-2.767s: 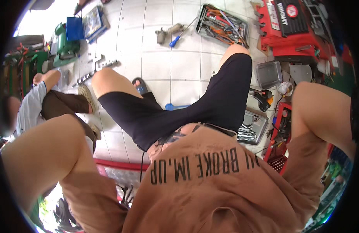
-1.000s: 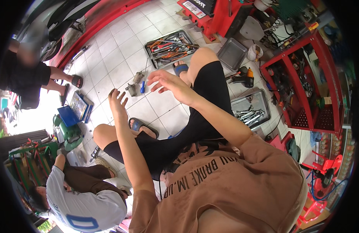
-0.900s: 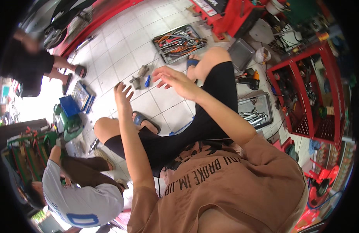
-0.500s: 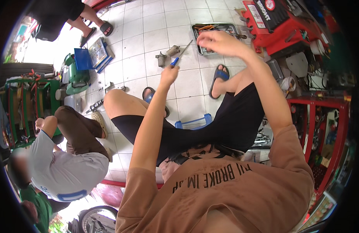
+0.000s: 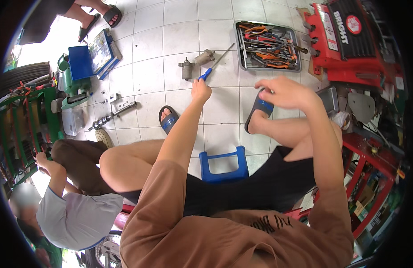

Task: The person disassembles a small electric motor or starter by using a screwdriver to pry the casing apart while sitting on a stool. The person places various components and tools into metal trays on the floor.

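My left hand (image 5: 200, 90) is closed round the blue handle of a long screwdriver (image 5: 208, 73). Its thin metal shaft slants away to the right above the floor tiles. Just beyond this hand are two small cylindrical metal motors, one standing upright (image 5: 186, 69) and one on its side (image 5: 205, 57). My right hand (image 5: 289, 92) hovers over my sandalled right foot, fingers loosely bent and apart, with nothing visible in them. Past it, a grey tray (image 5: 264, 70) holds many pliers and screwdrivers (image 5: 271, 44), several with orange handles.
Between my legs stands a blue plastic stool (image 5: 224, 178). Red equipment (image 5: 325, 40) stands at far right, a red metal rack (image 5: 363, 145) nearer. On the left are a blue case (image 5: 81, 62), a green machine (image 5: 74, 82), a shock absorber (image 5: 110, 117) and a seated co-worker (image 5: 79, 214).
My right hand has drawn back from over the tool tray toward me, uncovering the tools. The left hand keeps the screwdriver at nearly the same spot. The view has shifted, showing more of the stool.
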